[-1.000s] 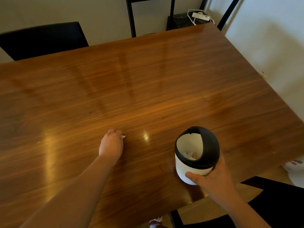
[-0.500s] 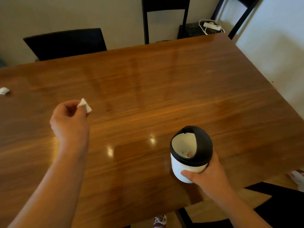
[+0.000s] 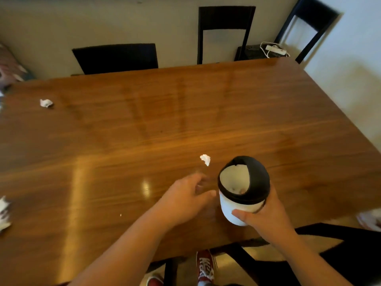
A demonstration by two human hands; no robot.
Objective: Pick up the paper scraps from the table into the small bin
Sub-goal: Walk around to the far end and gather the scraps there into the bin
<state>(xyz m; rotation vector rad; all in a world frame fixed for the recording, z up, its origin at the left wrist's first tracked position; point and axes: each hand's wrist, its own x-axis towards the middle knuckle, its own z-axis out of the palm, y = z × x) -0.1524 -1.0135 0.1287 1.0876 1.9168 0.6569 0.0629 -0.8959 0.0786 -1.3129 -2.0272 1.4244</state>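
Observation:
My right hand (image 3: 266, 215) grips a small white bin (image 3: 239, 205) with a black tilted rim, near the table's front edge. My left hand (image 3: 185, 198) is just left of the bin, fingers spread and blurred, holding nothing. A small white paper scrap (image 3: 205, 159) sits just above and left of the bin's opening; whether it is in the air or on the wood I cannot tell. Another crumpled scrap (image 3: 46, 103) lies at the far left of the table. A third scrap (image 3: 3, 213) lies at the left edge of the view.
The brown wooden table (image 3: 185, 112) fills the view. Black chairs (image 3: 115, 57) stand along the far side, and a dark chair (image 3: 338, 250) sits at the near right. A power strip (image 3: 275, 50) lies on a stand behind the far right corner.
My left hand swung from the left, where it pinched a scrap, over to the bin and opened. The scrap is now out of its fingers beside the bin's opening. The view shifted left.

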